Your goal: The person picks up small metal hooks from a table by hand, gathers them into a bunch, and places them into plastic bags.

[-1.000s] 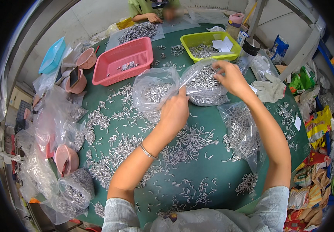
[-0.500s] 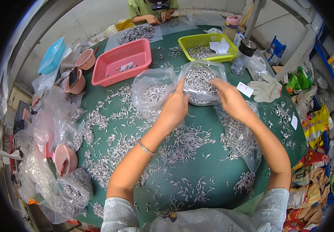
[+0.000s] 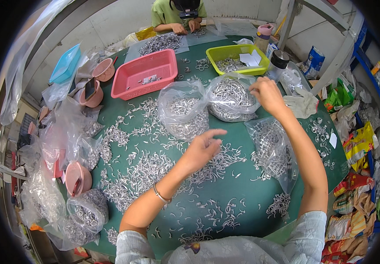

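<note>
My left hand (image 3: pixel 202 150) is open, fingers stretched to the right, above scattered small curved silvery metal pieces (image 3: pixel 216 165). It touches neither bag. Just beyond it stands a clear plastic bag (image 3: pixel 169 115) partly filled with the same kind of pieces. To its right, a fuller clear plastic bag (image 3: pixel 216 110) holds a heap of curved metal pieces (image 3: pixel 233 92). My right hand (image 3: pixel 268 96) is closed at that bag's right rim, thumb and fingers pinched together on the plastic. A third bag (image 3: pixel 292 169) of metal parts lies flat below my right forearm.
A pink basket (image 3: pixel 118 88) and a yellow-green basket (image 3: pixel 213 56) stand farther back. Jars, a tumbler (image 3: pixel 279 61) and a white glove (image 3: pixel 303 105) sit at the right. Bags and pink cups (image 3: pixel 78 176) crowd the left edge. Across the table a person's hands (image 3: pixel 186 27) handle small pieces.
My left hand has left the bags and come down toward me, its fingers spreading. The right hand has risen slightly to the fuller bag's right rim. The white card beside it no longer shows.
</note>
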Tool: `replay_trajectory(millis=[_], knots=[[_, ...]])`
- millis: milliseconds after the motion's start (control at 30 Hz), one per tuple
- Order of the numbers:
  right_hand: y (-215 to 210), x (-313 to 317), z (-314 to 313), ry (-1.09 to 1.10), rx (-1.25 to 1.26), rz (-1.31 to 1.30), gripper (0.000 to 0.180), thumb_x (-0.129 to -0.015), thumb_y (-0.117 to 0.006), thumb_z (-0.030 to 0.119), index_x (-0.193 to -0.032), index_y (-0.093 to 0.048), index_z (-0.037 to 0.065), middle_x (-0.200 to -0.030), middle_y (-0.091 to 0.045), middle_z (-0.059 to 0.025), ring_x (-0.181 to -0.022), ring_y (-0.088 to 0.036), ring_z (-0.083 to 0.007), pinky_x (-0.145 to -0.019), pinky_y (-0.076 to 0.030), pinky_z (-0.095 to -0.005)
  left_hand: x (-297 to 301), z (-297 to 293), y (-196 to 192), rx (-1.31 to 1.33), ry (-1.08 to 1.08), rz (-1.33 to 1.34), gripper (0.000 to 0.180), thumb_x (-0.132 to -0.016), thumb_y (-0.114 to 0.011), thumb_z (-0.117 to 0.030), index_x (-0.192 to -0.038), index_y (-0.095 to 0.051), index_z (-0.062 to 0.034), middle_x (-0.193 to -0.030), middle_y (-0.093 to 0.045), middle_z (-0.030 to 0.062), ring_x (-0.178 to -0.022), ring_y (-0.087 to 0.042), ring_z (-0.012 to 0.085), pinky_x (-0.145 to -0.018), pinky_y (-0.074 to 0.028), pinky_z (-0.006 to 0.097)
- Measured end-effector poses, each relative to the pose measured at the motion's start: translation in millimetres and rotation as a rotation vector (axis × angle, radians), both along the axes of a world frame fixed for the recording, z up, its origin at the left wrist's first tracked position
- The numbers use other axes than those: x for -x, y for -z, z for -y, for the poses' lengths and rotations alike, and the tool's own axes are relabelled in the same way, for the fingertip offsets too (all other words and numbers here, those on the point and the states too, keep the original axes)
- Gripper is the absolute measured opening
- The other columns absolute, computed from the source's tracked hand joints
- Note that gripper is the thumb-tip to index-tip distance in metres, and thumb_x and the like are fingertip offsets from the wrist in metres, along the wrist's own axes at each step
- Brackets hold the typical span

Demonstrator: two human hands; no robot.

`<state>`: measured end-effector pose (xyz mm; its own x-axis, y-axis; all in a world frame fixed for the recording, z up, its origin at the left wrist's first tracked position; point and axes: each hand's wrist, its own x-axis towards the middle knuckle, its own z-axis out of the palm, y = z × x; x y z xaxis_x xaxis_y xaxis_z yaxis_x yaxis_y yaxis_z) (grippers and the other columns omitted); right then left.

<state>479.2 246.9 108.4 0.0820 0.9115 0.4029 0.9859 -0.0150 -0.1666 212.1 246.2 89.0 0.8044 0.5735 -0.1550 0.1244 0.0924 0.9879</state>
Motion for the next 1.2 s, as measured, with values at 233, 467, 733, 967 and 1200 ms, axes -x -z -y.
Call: replay_trajectory(millis=[233, 467, 733, 967, 1200], knots=[[10.0, 8.3, -14.4, 0.124, 0.140, 0.374, 0.006, -0.063, -0.064, 0.012, -0.067, -0.066, 0.008, -0.088, -0.056, -0.0090, -0.092, -0.049, -0.0231, -0.079, -0.034, -0.0362, -1.8, 11.7, 23.8, 0.102, 0.104, 0.033, 0.026, -0.089, -0.047, -0.013, -0.113, -0.053, -0.0050, -0.059, -0.039, -0.0072, -0.049, -0.032, 0.0016, -0.042, -0.026, 0.017], [7.3, 7.0, 0.1, 0.068, -0.063, 0.292, 0.004, -0.066, -0.064, 0.012, -0.067, -0.066, 0.009, -0.079, -0.053, -0.0068, -0.085, -0.048, -0.0226, -0.072, -0.033, -0.0367, -9.0, 12.7, 19.9, 0.402, 0.080, 0.062, 0.027, -0.090, -0.044, -0.013, -0.114, -0.050, -0.0031, -0.061, -0.039, -0.0048, -0.049, -0.031, 0.0026, -0.042, -0.026, 0.017], [-6.8, 26.2, 9.8, 0.004, -0.397, 0.135, 0.004, -0.069, -0.064, 0.009, -0.069, -0.066, 0.006, -0.072, -0.058, -0.0050, -0.072, -0.051, -0.0212, -0.066, -0.036, -0.0333, -45.6, 1.0, 30.4, 0.905, -0.099, 0.380, 0.031, -0.090, -0.045, -0.013, -0.117, -0.045, 0.0013, -0.075, -0.046, 0.0022, -0.056, -0.036, 0.0064, -0.047, -0.030, 0.018], [-15.3, 20.6, 22.1, -0.212, -0.392, -0.665, 0.010, -0.071, -0.065, 0.005, -0.080, -0.067, 0.003, -0.076, -0.064, -0.0080, -0.072, -0.056, -0.0174, -0.068, -0.043, -0.0281, -63.1, -0.6, 19.5, 0.996, -0.193, 0.415, 0.036, -0.090, -0.044, -0.016, -0.121, -0.040, 0.0024, -0.085, -0.052, 0.0064, -0.069, -0.050, 0.0116, -0.056, -0.041, 0.022], [-16.0, 44.2, 32.2, -0.379, 0.021, -0.537, 0.011, -0.073, -0.062, 0.007, -0.082, -0.065, 0.002, -0.077, -0.064, -0.0092, -0.071, -0.059, -0.0236, -0.072, -0.045, -0.0336, -59.7, -7.5, 32.0, 1.076, -0.206, 0.502, 0.029, -0.091, -0.042, -0.014, -0.116, -0.042, 0.0006, -0.078, -0.048, 0.0035, -0.062, -0.043, 0.0089, -0.049, -0.035, 0.019]])
